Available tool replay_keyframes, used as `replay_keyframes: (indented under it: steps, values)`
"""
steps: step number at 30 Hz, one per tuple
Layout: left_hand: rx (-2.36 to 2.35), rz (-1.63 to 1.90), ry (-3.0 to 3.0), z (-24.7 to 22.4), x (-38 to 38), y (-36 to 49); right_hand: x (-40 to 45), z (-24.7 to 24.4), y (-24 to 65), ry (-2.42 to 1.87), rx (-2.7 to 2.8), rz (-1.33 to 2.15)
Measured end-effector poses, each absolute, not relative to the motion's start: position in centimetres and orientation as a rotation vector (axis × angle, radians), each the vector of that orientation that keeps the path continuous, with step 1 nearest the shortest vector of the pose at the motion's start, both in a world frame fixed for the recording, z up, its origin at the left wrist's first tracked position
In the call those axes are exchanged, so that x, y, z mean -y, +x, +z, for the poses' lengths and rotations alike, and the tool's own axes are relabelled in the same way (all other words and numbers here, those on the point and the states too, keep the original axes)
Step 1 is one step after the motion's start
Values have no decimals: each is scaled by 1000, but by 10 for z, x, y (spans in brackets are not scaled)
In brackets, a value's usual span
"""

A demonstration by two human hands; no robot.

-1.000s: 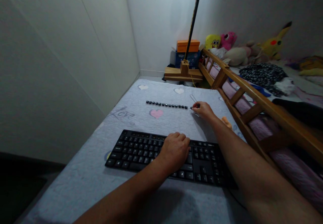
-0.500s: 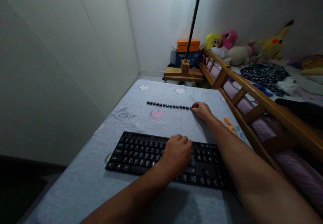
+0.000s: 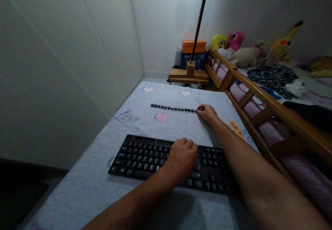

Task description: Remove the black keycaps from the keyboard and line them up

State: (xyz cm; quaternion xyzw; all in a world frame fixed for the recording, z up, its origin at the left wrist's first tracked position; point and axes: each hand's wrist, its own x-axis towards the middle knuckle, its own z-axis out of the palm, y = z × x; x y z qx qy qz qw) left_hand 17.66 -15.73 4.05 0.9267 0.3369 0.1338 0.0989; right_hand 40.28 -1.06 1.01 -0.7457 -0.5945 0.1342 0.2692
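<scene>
A black computer keyboard [image 3: 145, 155] lies across the bed in front of me. My left hand [image 3: 183, 157] rests on it right of the middle, fingers curled down at its far edge; the fingertips are hidden. Beyond it, several small black keycaps [image 3: 172, 108] form a straight row on the sheet. At the row's right end is my right hand [image 3: 206, 112], its thumb and fingers pinched beside the last keycap. A thin wire keycap puller [image 3: 197, 101] sticks out of this hand, its loops pointing up and away. Whether the fingertips also grip the end keycap is unclear.
The keyboard and keycaps lie on a pale patterned bedsheet [image 3: 137, 98]. A wooden bed rail [image 3: 249, 79] runs along the right, past my right forearm. A lamp-like stand on a wooden base [image 3: 189, 73] is beyond the far edge; a white cabinet [image 3: 90, 50] borders the left.
Both hands keep their places. The keycap puller's wire loops have turned very slightly in my right hand.
</scene>
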Motion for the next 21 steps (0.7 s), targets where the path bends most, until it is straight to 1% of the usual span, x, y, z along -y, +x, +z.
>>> replay_keyframes:
  steps: [13,17,21]
  values:
    - [-1006,367,2722,42,158,176,12,13,404,-1929,1501,437]
    - [-1004,376,2726,42,157,177,22,27,408,-1870,1386,412]
    - [-1002,383,2728,40,157,177,50,50,411,-1763,1268,443]
